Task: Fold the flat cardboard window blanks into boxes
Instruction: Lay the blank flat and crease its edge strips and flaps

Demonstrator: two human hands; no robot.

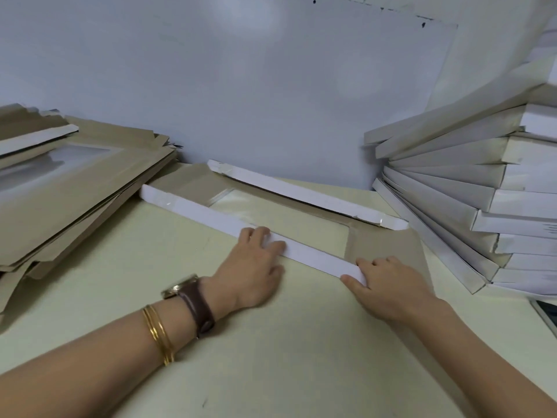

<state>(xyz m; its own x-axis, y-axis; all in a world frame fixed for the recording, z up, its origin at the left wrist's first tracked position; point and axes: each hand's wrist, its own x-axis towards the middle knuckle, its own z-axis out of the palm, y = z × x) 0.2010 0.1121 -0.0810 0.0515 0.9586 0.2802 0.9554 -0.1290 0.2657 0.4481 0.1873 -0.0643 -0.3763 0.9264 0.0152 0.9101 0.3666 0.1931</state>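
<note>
A cardboard window blank (379,242) lies on the pale table, brown side up, with a clear plastic window (271,212) in its middle. Its two long white side flaps stand raised: the far flap (301,194) near the wall and the near flap (217,214) in front of me. My left hand (253,267) rests over the near flap's middle, fingers curled over its top edge. My right hand (388,285) pinches the same flap's right end between thumb and fingers.
A pile of flat brown window blanks (75,188) lies at the left. At the right leans a tall stack of folded white boxes (482,188). A grey-white wall (256,86) closes the back. The pale table (271,357) stretches in front.
</note>
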